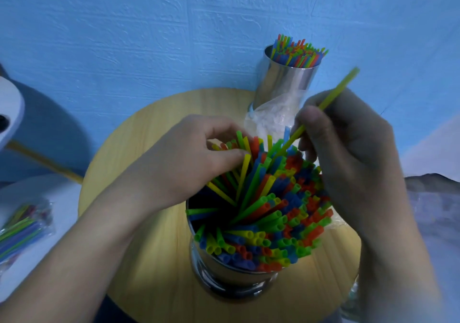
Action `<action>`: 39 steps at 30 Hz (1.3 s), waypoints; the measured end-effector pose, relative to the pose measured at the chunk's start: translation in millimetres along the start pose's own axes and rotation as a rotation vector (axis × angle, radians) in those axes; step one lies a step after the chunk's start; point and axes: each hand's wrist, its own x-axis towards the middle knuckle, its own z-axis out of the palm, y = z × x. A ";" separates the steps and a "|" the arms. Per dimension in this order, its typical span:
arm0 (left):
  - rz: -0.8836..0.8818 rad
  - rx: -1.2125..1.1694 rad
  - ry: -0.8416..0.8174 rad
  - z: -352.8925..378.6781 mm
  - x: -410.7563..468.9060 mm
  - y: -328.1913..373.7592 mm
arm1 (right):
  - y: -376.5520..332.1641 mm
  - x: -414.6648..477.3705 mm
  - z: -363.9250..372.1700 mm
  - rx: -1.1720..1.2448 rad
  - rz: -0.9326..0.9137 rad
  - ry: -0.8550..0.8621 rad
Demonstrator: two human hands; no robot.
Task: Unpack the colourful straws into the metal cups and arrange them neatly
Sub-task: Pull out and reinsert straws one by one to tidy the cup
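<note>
Multicoloured straws (pixel 278 213) fanned in metal cup (pixel 224 270); left hand (pixel 189 158) pinching several tips; right hand (pixel 348 148) pinching 1 yellow-green straw (pixel 333 93)

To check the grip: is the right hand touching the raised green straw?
Touching. The head view shows the right hand pinching the raised green straw between thumb and fingers.

The near cup (pixel 224 270) in front of me is shining as polished, mirror-smooth metal, and the far cup (pixel 286 81) is gleaming the same way. The straws (pixel 273 218) are looking like smooth plastic with a dull sheen. My right fingers (pixel 315 123) are pinching one yellow-green straw (pixel 331 98) of that plastic. The tabletop (pixel 154 248) is showing pale, matt wood grain. A crinkled clear plastic bag (pixel 268 121) is glinting, and the blue wall (pixel 124 36) is looking rough.
</note>
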 end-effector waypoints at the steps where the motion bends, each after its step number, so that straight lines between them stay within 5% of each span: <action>1: -0.005 0.009 0.005 -0.1 0.6 0.1 | 0.3 0.6 -1.4 0.006 0.038 -0.023; 21: 0.040 -0.018 0.011 4.8 8.4 12.8 | 6.3 -2.8 -3.4 -0.051 0.077 -0.085; 39: 0.214 -0.129 0.239 -12.8 13.3 18.3 | 10.7 -2.0 -6.6 0.004 0.131 -0.147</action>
